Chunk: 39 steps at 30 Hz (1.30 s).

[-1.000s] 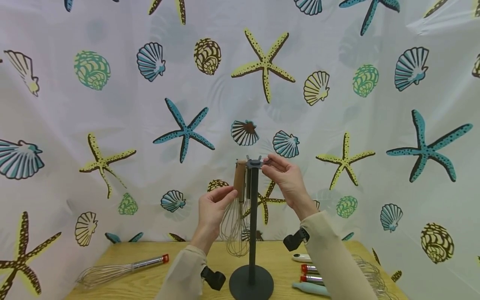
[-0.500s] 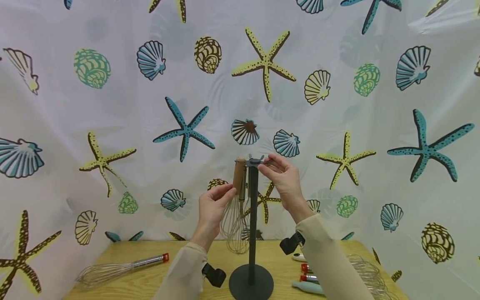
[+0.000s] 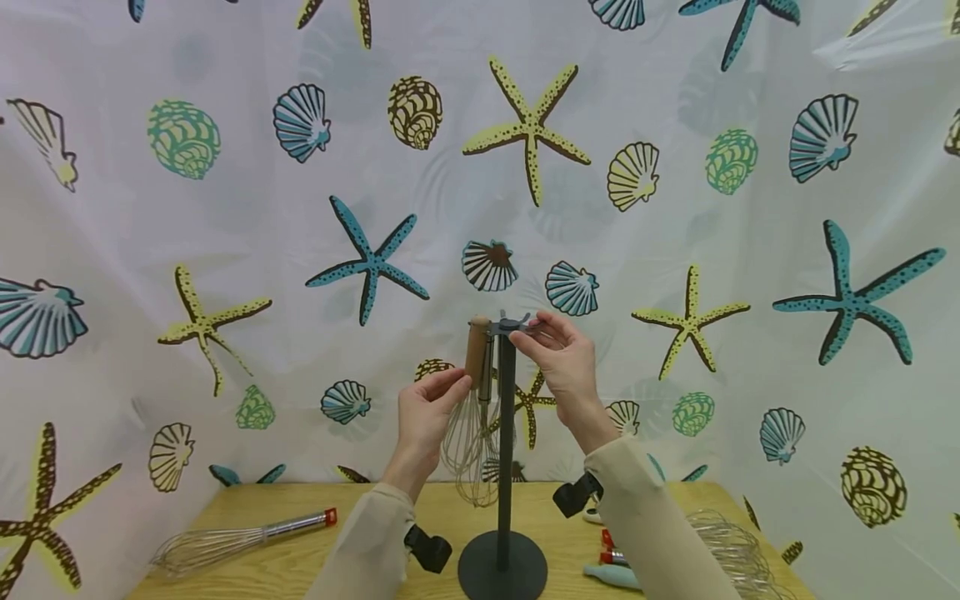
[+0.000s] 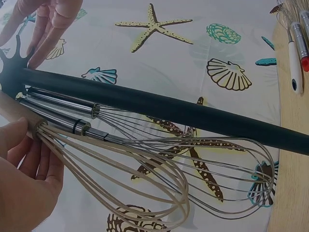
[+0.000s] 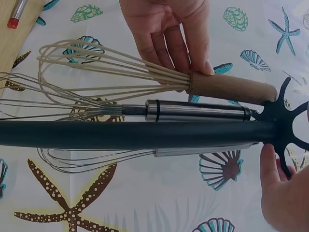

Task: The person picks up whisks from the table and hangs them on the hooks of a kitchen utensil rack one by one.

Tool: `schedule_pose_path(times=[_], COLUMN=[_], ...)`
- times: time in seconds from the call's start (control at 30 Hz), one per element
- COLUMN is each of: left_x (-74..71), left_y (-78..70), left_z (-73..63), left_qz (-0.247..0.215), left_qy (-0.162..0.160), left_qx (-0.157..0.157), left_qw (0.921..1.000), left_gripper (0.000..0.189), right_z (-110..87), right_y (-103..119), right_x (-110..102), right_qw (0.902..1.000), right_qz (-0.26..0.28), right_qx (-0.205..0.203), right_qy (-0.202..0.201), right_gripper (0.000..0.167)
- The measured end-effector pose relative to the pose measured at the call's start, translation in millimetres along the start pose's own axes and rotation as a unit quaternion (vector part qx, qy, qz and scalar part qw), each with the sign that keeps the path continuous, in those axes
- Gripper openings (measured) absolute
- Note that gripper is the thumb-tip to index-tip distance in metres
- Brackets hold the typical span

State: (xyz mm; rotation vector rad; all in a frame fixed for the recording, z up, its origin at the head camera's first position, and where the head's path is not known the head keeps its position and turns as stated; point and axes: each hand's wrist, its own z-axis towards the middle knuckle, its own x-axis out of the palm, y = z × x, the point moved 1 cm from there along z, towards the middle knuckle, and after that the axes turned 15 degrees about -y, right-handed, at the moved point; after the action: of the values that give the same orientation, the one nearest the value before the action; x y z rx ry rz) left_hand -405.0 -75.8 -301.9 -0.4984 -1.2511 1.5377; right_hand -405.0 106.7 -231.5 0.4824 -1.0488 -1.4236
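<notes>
A whisk with a wooden handle (image 3: pixel 477 354) hangs at the left of a dark stand (image 3: pixel 506 467). My left hand (image 3: pixel 426 417) pinches the lower part of its handle between thumb and fingers. At the top of the stand is a hook ring (image 5: pixel 277 118) with several curved arms. One arm on the right side is pinched by my right hand (image 3: pixel 564 367). Steel-handled whisks (image 5: pixel 203 111) hang beside the wooden one, close to the post. In the left wrist view, the wooden whisk's pale loops (image 4: pixel 120 169) overlap the steel wires.
A steel whisk with a red-tipped handle (image 3: pixel 247 537) lies at the table's left. More whisks, one with a light blue handle (image 3: pixel 611 575), lie at the right, partly behind my right sleeve. The stand's round base (image 3: pixel 502 567) rests on the wooden table (image 3: pixel 390 533).
My right hand has moved a little left and toward me, and the hook ring has turned slightly with it. My left hand stays nearly in place on the wooden handle.
</notes>
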Motion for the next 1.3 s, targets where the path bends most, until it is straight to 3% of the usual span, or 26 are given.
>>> schedule_pose_path(times=[0.27, 0.5, 0.7, 0.97, 1.3], left_x=[-0.6, -6.3, -14.7, -37.7, -75.4], left_y=[-0.7, 1.4, 2.2, 13.0, 44.4], left_z=[-0.6, -4.9, -7.0, -9.6, -12.0], left_qz=[0.001, 0.017, 0.038, 0.043, 0.034], left_qy=[0.003, 0.015, 0.023, 0.018, 0.004], left_qx=[-0.001, 0.002, 0.018, 0.014, -0.03], left_qw=[1.0, 0.9997, 0.9989, 0.9988, 0.999], left_gripper=[0.025, 0.024, 0.027, 0.029, 0.034], right_z=[-0.6, 12.3, 17.3, 20.2, 17.6], right_y=[-2, -6, -1, 3, -2], right_x=[0, -20, -24, -22, -19], right_qw=[0.9997, 0.9876, 0.9811, 0.9816, 0.9843], right_qz=[0.025, 0.108, 0.119, 0.112, 0.112], right_qx=[-0.002, 0.079, 0.11, 0.107, 0.091], right_qy=[0.005, 0.082, 0.106, 0.112, 0.101], right_gripper=[0.051, 0.046, 0.045, 0.043, 0.042])
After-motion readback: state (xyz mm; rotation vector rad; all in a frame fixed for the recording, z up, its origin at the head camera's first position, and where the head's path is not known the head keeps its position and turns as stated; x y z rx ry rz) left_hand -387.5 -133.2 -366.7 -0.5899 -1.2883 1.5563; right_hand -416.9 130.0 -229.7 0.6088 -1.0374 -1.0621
